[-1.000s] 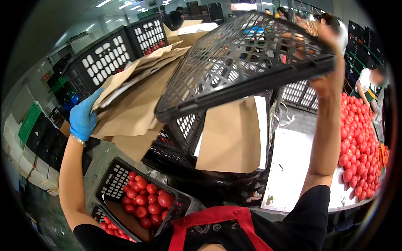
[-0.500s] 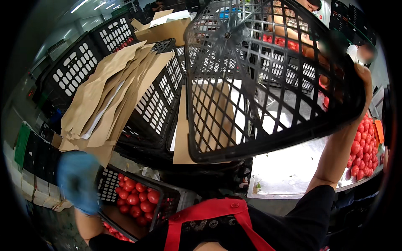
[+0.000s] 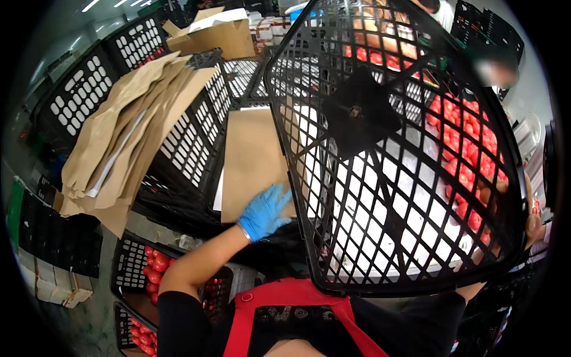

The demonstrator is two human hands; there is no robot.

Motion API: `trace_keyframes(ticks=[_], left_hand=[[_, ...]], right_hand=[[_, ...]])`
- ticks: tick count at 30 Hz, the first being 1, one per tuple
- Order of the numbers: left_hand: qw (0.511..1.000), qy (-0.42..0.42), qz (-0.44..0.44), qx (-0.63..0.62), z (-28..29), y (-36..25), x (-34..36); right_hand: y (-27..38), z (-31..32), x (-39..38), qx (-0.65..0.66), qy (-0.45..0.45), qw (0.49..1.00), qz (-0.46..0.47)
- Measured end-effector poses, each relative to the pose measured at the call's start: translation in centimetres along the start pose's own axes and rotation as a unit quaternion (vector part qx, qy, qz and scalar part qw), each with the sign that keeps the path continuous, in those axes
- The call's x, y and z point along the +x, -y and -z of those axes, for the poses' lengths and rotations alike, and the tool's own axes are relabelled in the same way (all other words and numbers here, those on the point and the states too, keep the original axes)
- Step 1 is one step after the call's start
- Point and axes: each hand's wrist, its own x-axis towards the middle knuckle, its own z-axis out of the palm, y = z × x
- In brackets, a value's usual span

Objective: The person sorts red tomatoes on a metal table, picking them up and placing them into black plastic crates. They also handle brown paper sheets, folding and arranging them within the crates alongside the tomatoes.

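A black plastic crate (image 3: 410,196) with a lattice bottom is held up tilted, filling the right half of the view. My bare right hand (image 3: 533,223) grips its right rim, some fingers showing through the lattice. My left hand (image 3: 266,213), in a blue glove, lies with fingers spread on the near edge of a brown cardboard sheet (image 3: 253,160). That sheet sits on a white sheet in the middle, and the raised crate covers its right part. Just left, a stack of brown cardboard pieces (image 3: 128,131) leans over a black crate (image 3: 184,149).
Red tomatoes (image 3: 470,137) cover part of the white table (image 3: 380,232) behind the lattice. Black crates with tomatoes (image 3: 156,268) stand low at left. A cardboard box (image 3: 217,38) is at the back. Another person (image 3: 380,30) is beyond the table.
My left hand has come from the lower left onto the cardboard sheet. The raised crate has moved down and to the right, tilting further, with my right hand still on its rim.
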Motion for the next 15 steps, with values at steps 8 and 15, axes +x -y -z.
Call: trace_keyframes(ticks=[8,15], left_hand=[[0.993,0.117,0.009,0.014,1.6,0.3,2.5],[0.992,0.116,-0.029,-0.029,2.0,1.5,3.5]], right_hand=[[2.4,4.9,-5.6,-0.059,-0.081,0.995,-0.001],[0.9,7.2,-8.5,-0.075,-0.111,0.990,-0.046]])
